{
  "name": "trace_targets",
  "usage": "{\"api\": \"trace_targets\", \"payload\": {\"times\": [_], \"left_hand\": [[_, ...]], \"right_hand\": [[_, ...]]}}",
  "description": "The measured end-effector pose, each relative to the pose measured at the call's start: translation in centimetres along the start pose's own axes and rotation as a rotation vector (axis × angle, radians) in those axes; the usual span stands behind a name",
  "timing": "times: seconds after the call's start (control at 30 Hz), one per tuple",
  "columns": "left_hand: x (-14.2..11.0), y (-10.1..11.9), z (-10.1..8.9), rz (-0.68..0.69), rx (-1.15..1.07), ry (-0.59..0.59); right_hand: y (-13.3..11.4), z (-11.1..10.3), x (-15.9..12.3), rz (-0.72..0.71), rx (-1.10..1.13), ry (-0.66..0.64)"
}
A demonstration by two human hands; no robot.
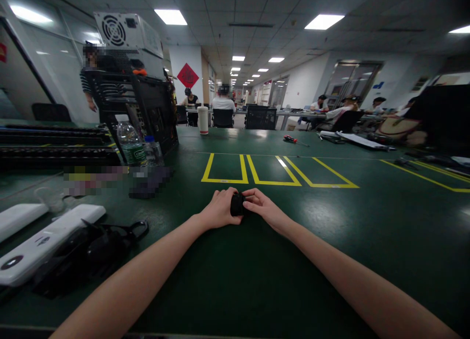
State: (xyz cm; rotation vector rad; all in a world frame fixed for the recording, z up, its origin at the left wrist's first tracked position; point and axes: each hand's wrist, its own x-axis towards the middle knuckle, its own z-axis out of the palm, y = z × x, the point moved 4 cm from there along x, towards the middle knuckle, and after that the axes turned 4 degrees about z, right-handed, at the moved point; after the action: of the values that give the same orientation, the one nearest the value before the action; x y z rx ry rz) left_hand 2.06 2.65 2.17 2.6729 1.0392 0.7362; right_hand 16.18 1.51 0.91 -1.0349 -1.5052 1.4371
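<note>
In the middle of the head view, a small black rounded object [237,205] is held just over the green tabletop [235,280]; its exact kind cannot be made out. My left hand [219,209] wraps round it from the left, thumb below and fingers over the top. From the other side my right hand [262,207] touches its right edge with thumb and fingertips closed together. The fingers hide parts of the object. Just beyond both hands lie yellow tape outlines [224,181] on the table.
Left are white devices [58,238], black straps [99,246], a water bottle [130,140] and a computer case [156,108] with a power supply [127,30] on top. A white cup [203,119] and a screwdriver [293,140] are farther back. Several people sit beyond.
</note>
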Motion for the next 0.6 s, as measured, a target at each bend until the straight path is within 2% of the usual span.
{"api": "trace_targets", "payload": {"times": [0.13, 0.27, 0.6], "left_hand": [[-0.02, -0.04, 0.05, 0.014, -0.01, 0.005], [-0.04, 0.0, 0.04, 0.023, -0.003, 0.005], [-0.07, 0.02, -0.15, 0.004, -0.024, -0.012]], "right_hand": [[0.3, -0.09, 0.21, 0.026, 0.001, -0.024], [-0.06, -0.01, -0.07, -0.007, 0.014, -0.069], [0.36, -0.25, 0.16, 0.019, -0.046, 0.026]]}}
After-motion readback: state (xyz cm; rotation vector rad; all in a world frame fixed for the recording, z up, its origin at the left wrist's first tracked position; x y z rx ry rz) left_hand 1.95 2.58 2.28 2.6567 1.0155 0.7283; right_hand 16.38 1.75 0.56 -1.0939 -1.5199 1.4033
